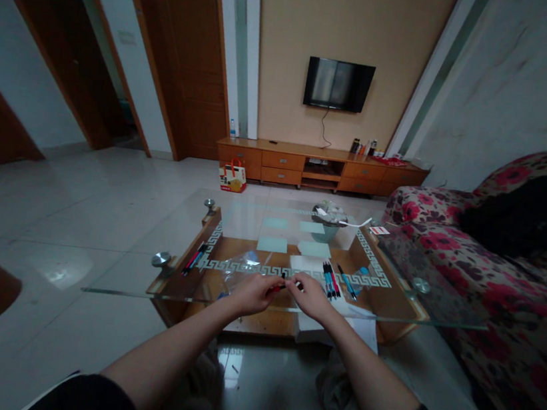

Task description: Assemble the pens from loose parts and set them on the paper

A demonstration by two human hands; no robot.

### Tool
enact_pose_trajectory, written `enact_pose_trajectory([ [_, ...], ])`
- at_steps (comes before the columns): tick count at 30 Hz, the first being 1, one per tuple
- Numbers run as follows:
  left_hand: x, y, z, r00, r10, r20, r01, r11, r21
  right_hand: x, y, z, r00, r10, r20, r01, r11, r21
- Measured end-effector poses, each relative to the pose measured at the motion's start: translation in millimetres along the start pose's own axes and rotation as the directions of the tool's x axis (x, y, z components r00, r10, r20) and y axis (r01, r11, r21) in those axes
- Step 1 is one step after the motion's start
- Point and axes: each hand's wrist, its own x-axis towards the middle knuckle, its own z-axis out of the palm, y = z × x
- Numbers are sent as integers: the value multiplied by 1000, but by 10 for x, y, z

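Observation:
Just above the near edge of the glass coffee table (220, 300), my two hands meet with fingertips close together. My left hand (256, 294) is closed around a red and black pen (276, 288), mostly covered by the fingers. My right hand (310, 296) pinches beside the pen's dark end; a small dark bit shows at its fingers, too small to name. To the right lies a bunch of blue, red and black pens (330, 281), with more blue pens (346, 282) beside it. Another group of red, blue and black pens (194, 260) rests at the left.
A clear plastic bag (241, 265) lies behind my left hand. White paper and a box (310, 329) are at the right, under the glass. A waste basket (328, 229) stands beyond the table. The flowered sofa (433, 219) is on the right, a TV cabinet (283, 160) ahead.

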Motion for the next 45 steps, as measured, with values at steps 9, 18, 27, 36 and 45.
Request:
enact_pose_trajectory([
  [9,-2,1,0,1000,-6,-10,6,1000,-15,-21,10,16,999,39,13,-39,997,71],
  [18,-5,0,6,1000,2,6,-2,1000,0,-11,-26,-14,1000,-26,18,26,1000,-9],
  [27,0,-5,6,1000,-1,16,1,1000,17,-19,-2,16,1000,-6,17,6,1000,-13],
  [36,4,10,2,999,1,33,-3,999,44,-4,24,22,999,-33,19,34,999,-23],
  [45,3,12,3,999,17,49,-21,996,87,-11,-7,10,997,-51,52,54,997,-63],
])
